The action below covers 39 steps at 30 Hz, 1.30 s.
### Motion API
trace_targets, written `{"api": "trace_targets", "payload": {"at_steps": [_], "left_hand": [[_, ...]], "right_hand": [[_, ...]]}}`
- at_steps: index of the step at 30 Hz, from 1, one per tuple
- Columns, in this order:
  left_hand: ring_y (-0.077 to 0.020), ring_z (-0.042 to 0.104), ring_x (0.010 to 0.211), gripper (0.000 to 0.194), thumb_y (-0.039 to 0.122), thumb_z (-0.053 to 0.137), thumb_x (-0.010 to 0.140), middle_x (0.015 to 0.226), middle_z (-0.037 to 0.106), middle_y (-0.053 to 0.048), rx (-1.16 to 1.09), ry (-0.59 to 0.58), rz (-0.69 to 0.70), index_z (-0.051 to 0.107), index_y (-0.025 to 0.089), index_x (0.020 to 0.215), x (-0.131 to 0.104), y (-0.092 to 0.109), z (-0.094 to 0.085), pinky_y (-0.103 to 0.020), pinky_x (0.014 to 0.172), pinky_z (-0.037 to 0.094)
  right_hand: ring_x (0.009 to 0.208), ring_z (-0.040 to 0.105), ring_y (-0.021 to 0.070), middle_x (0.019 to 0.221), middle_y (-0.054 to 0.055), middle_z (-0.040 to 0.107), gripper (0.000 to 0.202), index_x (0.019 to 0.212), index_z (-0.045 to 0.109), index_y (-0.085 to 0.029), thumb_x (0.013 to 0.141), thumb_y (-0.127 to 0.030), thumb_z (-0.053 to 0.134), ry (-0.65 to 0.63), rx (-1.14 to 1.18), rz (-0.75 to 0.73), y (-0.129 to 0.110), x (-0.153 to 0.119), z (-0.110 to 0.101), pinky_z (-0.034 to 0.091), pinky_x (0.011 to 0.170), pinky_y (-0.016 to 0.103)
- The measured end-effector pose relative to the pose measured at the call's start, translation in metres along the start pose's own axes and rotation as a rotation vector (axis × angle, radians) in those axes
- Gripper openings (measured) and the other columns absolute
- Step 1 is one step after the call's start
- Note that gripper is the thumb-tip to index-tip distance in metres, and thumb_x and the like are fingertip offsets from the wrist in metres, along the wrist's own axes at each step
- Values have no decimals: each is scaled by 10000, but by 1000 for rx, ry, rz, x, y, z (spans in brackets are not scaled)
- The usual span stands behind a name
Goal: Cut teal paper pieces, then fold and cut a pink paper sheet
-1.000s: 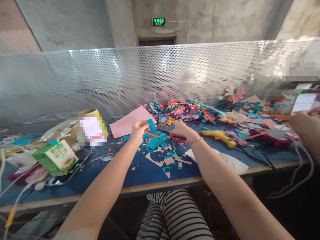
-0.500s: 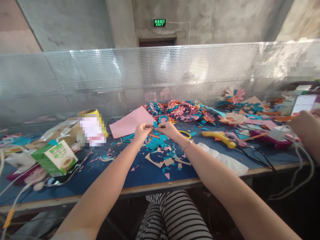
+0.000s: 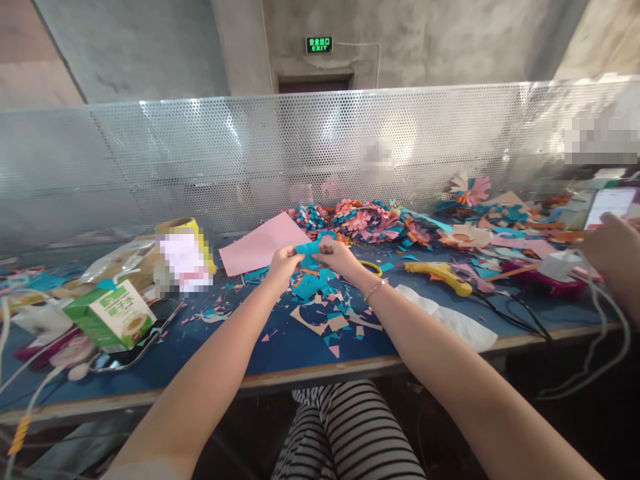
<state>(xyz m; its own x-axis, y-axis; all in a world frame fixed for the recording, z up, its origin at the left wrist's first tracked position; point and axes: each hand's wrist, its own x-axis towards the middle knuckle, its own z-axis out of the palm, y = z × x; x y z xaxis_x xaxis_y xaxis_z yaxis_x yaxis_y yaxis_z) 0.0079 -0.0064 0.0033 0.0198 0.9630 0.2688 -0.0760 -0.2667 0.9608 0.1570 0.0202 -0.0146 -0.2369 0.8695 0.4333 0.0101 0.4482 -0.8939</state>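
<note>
A small piece of blue paper is stretched between my two hands above the table. My left hand pinches its left end, and my right hand pinches its right end. Just behind my right hand shows a blue fringed paper roll with a pink middle. Below the hands lie blue paper scraps and cream paper offcuts. A pink paper sheet lies beyond my left hand.
Paper flowers are heaped against the perforated metal screen. A yellow glue gun lies at right, near white paper. At left are a green carton and a tape roll. Another person's hand holds a phone.
The blue paper between my hands, narrow and bunched before, now spreads wide and flat. My hands stay in nearly the same place, slightly turned. The other person's fingers have moved onto the phone.
</note>
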Motion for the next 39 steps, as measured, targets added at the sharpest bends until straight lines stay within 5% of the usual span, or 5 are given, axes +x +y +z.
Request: {"api": "trace_targets", "payload": {"at_steps": [7,13,20,31,39], "left_hand": [[-149,581,575,205,109,554,480,607,630,-7,-160,-27,-51,630,146,666,-2,7,2,-274,586,470],[-148,569,555,118,227,534,575,592,625,-52,-205,-4,-138,590,133,530,0,6,-1,-292,594,474],[-136,586,633,304,183,781,439,661,634,-17,-55,-13,-21,628,142,699,-2,3,-1,-277,632,467],[-153,596,680,289,253,789,457,694,685,-43,-100,-13,54,715,141,713,-3,4,2,-287,693,462],[-137,589,674,252,258,775,490,688,678,-36,-134,-23,131,715,141,705,-5,5,4,-265,680,457]], "right_hand": [[541,553,113,611,-24,571,132,742,592,-175,623,-229,581,38,52,17,0,1,-1,495,543,265],[672,556,129,682,-1,600,187,753,642,-154,595,-135,544,86,-141,-136,-5,0,-5,449,613,245],[665,493,124,734,12,600,168,707,665,-176,620,-121,532,162,-336,-295,-13,-4,-7,412,630,250],[779,530,157,847,34,574,211,778,641,-197,645,-91,516,150,-336,-415,-19,-10,-4,450,652,272],[884,555,181,873,40,598,176,734,638,-208,640,-88,552,179,-323,-457,-22,-12,-2,450,817,328]]}}
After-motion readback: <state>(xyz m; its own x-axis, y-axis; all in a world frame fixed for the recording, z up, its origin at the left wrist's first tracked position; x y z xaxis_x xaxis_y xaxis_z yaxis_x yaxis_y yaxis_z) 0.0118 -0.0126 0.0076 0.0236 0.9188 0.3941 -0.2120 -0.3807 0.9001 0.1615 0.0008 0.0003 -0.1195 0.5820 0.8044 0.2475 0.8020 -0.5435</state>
